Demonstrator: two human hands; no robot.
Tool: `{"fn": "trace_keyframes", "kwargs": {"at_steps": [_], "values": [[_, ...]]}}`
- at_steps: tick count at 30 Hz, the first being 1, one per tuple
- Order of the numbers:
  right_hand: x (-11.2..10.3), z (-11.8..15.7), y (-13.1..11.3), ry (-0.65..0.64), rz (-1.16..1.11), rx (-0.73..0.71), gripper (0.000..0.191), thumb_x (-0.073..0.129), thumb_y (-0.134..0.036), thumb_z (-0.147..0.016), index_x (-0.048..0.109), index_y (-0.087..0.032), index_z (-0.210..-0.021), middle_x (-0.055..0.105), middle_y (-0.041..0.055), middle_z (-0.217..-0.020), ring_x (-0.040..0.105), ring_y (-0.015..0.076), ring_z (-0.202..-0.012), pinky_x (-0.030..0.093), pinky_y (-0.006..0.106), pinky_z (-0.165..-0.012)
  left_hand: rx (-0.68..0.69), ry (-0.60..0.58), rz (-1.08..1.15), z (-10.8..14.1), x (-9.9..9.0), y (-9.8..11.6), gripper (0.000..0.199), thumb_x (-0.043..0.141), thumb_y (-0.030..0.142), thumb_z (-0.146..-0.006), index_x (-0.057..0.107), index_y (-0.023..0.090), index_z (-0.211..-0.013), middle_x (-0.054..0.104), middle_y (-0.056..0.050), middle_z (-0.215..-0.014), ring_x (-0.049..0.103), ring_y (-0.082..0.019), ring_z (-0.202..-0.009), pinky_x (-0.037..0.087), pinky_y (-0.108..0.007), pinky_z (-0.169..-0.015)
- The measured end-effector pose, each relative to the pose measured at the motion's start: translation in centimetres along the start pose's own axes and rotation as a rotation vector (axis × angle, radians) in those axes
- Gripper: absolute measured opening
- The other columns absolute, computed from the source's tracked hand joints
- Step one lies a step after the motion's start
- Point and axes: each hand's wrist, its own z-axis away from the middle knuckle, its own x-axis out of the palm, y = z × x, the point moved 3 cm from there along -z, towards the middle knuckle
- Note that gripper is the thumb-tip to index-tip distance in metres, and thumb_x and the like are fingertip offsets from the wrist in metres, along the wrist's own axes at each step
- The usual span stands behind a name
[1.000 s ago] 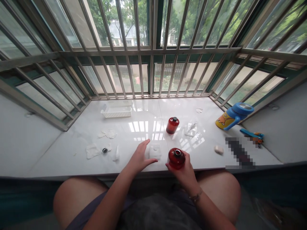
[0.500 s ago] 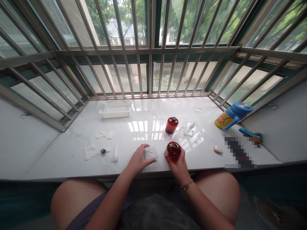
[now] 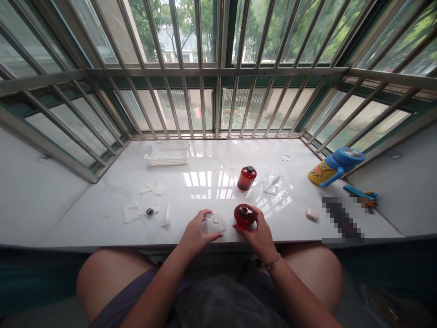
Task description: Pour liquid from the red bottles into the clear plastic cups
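Note:
At the front of the white counter, my left hand [image 3: 196, 231] is closed round a clear, squarish bottle [image 3: 215, 222], thumb on the near side and fingers on the far side. A round opening shows on its top. To its right, my right hand [image 3: 258, 229] grips a dark red, see-through bottle [image 3: 243, 218] with no cap on its mouth. This bottle leans left toward the clear one, and the two are apart. Behind it stands a second red bottle [image 3: 246, 178] with a black cap. A small black cap [image 3: 149, 212] lies on white tissue [image 3: 134, 212] at left.
A white perforated basket [image 3: 169, 157] stands at the back left. A small clear tube [image 3: 166, 217] and a clear packet [image 3: 274, 184] lie on the counter. Toward the right are a blue-yellow cup [image 3: 336, 166], a pale oval item [image 3: 312, 214] and a blurred-out dark object [image 3: 343, 218].
The red bottle in my right hand has tipped further, its mouth now turned more to the left. My left hand still holds the clear bottle, now slightly tilted. The whole view has shifted a little.

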Motion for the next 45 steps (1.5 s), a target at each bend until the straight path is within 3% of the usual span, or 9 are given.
{"fn": "trace_keyframes", "kwargs": {"at_steps": [7, 13, 22, 26, 32, 45], "values": [[-1.7, -0.6, -4.3, 0.006, 0.157, -0.37, 0.068, 0.082, -0.029, -0.091, 0.051, -0.03, -0.151, 0.066, 0.0126, -0.137, 0.063, 0.0342, -0.127, 0.057, 0.057, -0.106, 0.131, -0.008, -0.035, 1.1, -0.9, 3.2, 0.076, 0.101, 0.046, -0.069, 0.065, 0.029, -0.134, 0.071, -0.009, -0.135, 0.069, -0.033, -0.126, 0.063, -0.049, -0.106], [-2.7, -1.4, -5.4, -0.019, 0.319, -0.533, 0.066, 0.075, -0.02, -0.096, 0.05, -0.035, -0.155, 0.067, 0.0106, -0.141, 0.062, 0.0357, -0.13, 0.045, 0.067, -0.118, 0.194, -0.006, -0.113, 1.8, -1.6, 4.9, 0.078, 0.098, 0.051, -0.074, 0.063, 0.031, -0.141, 0.07, -0.009, -0.135, 0.068, -0.034, -0.126, 0.067, -0.046, -0.097], [-3.1, -1.5, -5.3, -0.039, 0.42, -0.615, 0.066, 0.07, -0.016, -0.097, 0.052, -0.036, -0.157, 0.067, 0.0086, -0.146, 0.061, 0.0343, -0.137, 0.037, 0.067, -0.125, 0.219, -0.03, -0.169, 1.7, -1.4, 5.4, 0.08, 0.099, 0.05, -0.074, 0.063, 0.031, -0.142, 0.072, -0.009, -0.134, 0.069, -0.034, -0.125, 0.059, -0.052, -0.112], [-3.3, -1.5, -6.0, -0.035, 0.448, -0.657, 0.06, 0.071, -0.015, -0.098, 0.056, -0.032, -0.154, 0.067, 0.0096, -0.146, 0.058, 0.0336, -0.14, 0.035, 0.066, -0.127, 0.23, -0.035, -0.162, 1.8, -1.2, 5.5, 0.079, 0.099, 0.048, -0.074, 0.063, 0.029, -0.142, 0.073, -0.009, -0.134, 0.069, -0.034, -0.125, 0.061, -0.051, -0.108], [-3.4, -1.7, -6.8, -0.031, 0.476, -0.688, 0.054, 0.07, -0.016, -0.1, 0.059, -0.03, -0.151, 0.067, 0.0103, -0.145, 0.058, 0.0329, -0.14, 0.034, 0.065, -0.128, 0.151, -0.069, -0.077, 1.9, -1.0, 5.3, 0.078, 0.099, 0.045, -0.074, 0.064, 0.028, -0.142, 0.071, -0.009, -0.135, 0.069, -0.031, -0.124, 0.067, -0.04, -0.09], [-3.8, -2.1, -8.0, -0.015, 0.524, -0.73, 0.048, 0.07, -0.014, -0.101, 0.063, -0.027, -0.146, 0.068, 0.011, -0.144, 0.057, 0.0325, -0.141, 0.031, 0.066, -0.13, 0.052, -0.115, 0.073, 1.6, -0.9, 5.3, 0.076, 0.099, 0.041, -0.071, 0.066, 0.026, -0.138, 0.071, -0.008, -0.138, 0.068, -0.031, -0.126, 0.064, -0.039, -0.093]]}}
